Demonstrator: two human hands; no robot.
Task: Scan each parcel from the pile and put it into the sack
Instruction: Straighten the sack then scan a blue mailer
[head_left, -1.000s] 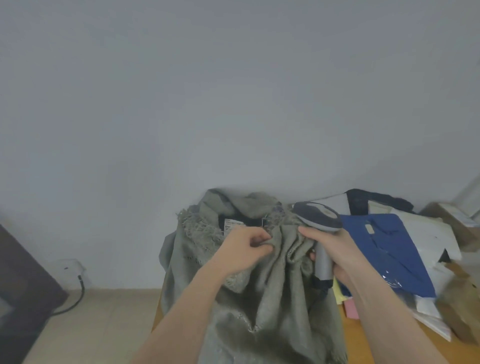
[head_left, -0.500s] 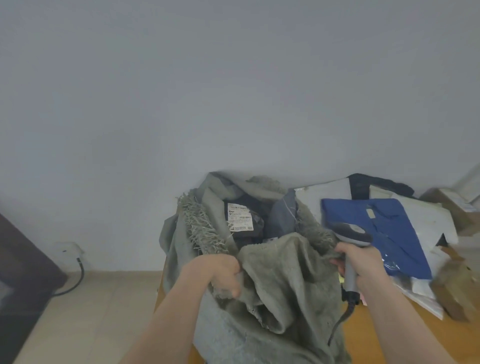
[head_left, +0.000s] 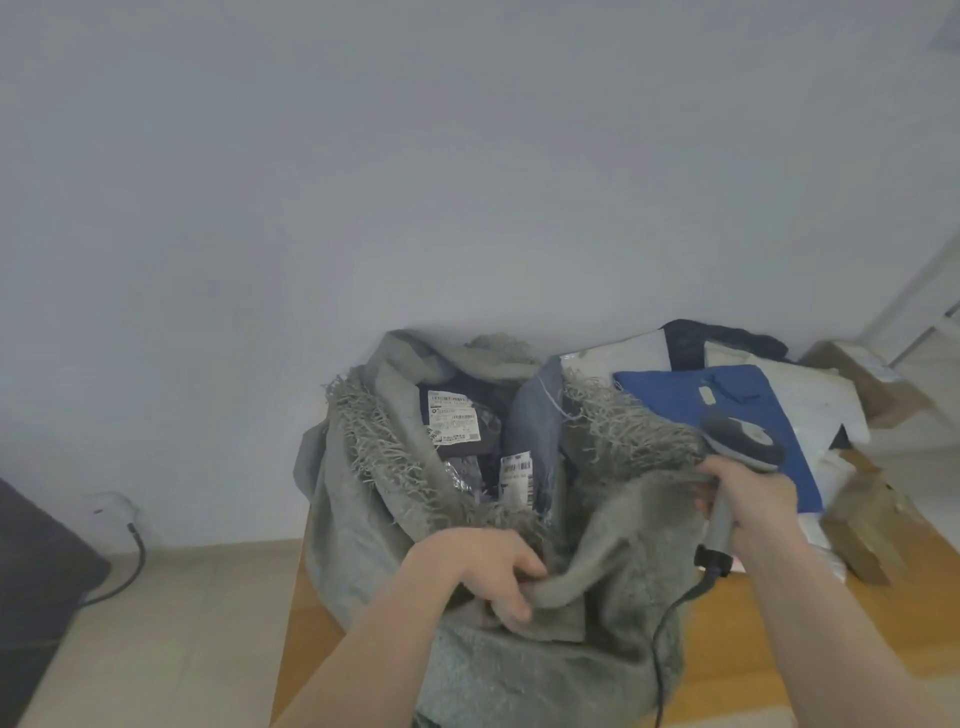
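A person's left hand (head_left: 485, 569) bunches the near rim of a grey sack (head_left: 519, 665) at lower centre, while the right hand (head_left: 748, 499) grips a corded scanner (head_left: 740, 441) against the sack's right rim. The parcel pile (head_left: 727, 410), topped by a blue packet, lies just right of that hand, its far edge cut off. Labelled parcels (head_left: 457, 426) sit inside; their print appears unreadable

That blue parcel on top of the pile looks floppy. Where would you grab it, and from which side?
Probably by its near left corner, coming in from the sack side. The blue parcel lies flat on top of the white ones, and that edge sits exposed and closest, so fingers could pinch the thin plastic there. The right hand is busy holding the scanner.
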